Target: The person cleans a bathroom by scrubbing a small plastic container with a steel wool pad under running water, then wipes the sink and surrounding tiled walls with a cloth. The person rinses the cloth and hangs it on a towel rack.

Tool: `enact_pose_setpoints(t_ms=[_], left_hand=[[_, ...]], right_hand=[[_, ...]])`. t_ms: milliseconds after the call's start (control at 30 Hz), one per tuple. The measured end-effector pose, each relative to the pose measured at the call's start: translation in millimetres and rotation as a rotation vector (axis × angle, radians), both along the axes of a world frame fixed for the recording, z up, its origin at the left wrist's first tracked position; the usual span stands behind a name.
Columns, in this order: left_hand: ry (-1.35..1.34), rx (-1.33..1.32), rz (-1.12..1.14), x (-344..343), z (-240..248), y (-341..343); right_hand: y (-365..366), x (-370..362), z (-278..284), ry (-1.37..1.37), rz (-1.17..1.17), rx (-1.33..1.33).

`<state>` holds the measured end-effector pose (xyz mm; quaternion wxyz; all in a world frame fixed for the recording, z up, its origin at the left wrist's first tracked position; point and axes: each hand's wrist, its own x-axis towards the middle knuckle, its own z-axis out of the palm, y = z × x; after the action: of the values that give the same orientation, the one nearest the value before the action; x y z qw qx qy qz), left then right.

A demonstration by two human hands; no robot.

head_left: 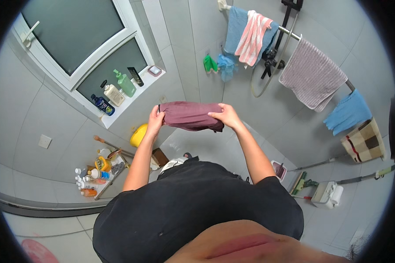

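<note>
Held up in front of me is a folded length of dusky maroon cloth (191, 115), stretched sideways between both hands. A thin black edge or band shows at its left end, and a darker bit hangs from its lower right corner. Its exact kind is not plain. My left hand (156, 119) grips the left end, fingers closed round it. At the right end, my right hand (226, 116) pinches the cloth with the thumb on the near face, the other fingers partly behind it.
Several bottles (114, 94) line the windowsill at left. Below, a small shelf (112, 177) holds more bottles, beside a yellow basin (139, 135). Towels (311, 72) hang on a rail at right, near a shower hose (267, 90). Cleaning tools and a white bin (327, 195) stand lower right.
</note>
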<state>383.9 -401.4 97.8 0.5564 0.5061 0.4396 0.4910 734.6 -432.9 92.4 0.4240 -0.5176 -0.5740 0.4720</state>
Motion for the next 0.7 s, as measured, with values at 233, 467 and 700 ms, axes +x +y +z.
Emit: enact_pose_setpoints(t_ms=[233,467,700], left_hand=[[0.062,0.326,0.061,87.1,77.1,-43.9],[0.076,-0.092,-0.516,138.6,15.7,-94.7],[-0.041,0.023,-0.666,134.8,37.6,-67.6]], right_hand=[[-9.9,26.6,20.2,0.281,-1.045,0.543],[-5.5,-34.8,-67.6,1.423,-0.081,-0.371],[53.8,-24.8,-76.9,1.367,0.373,0.225]])
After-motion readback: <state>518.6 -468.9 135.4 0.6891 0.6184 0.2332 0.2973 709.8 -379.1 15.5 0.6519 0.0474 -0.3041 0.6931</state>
